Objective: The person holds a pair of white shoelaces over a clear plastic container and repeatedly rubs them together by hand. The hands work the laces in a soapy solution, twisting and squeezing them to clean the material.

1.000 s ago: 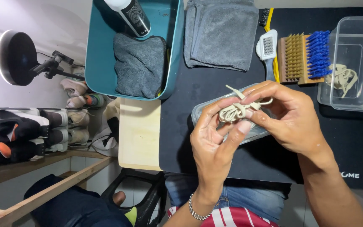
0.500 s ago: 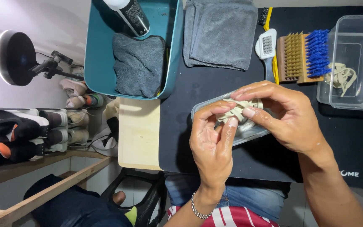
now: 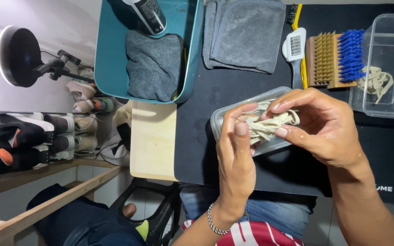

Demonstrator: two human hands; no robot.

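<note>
over the small clear tub (image 3: 270,146) on the black mat (image 3: 215,136), the left hand (image 3: 236,157) and right hand (image 3: 324,125) pinch a bunched beige shoelace (image 3: 266,125) between closed fingers, apparently scrubbing it, so the next move seems to call for steady rubbing above the tub.

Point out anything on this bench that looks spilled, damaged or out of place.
Nothing looks spilled or broken. The left hand and right hand bunch wet, beige shoelaces over a clear tub. One oddity: a second beige lace lies loose in the other clear container, apart from the rest.
</note>
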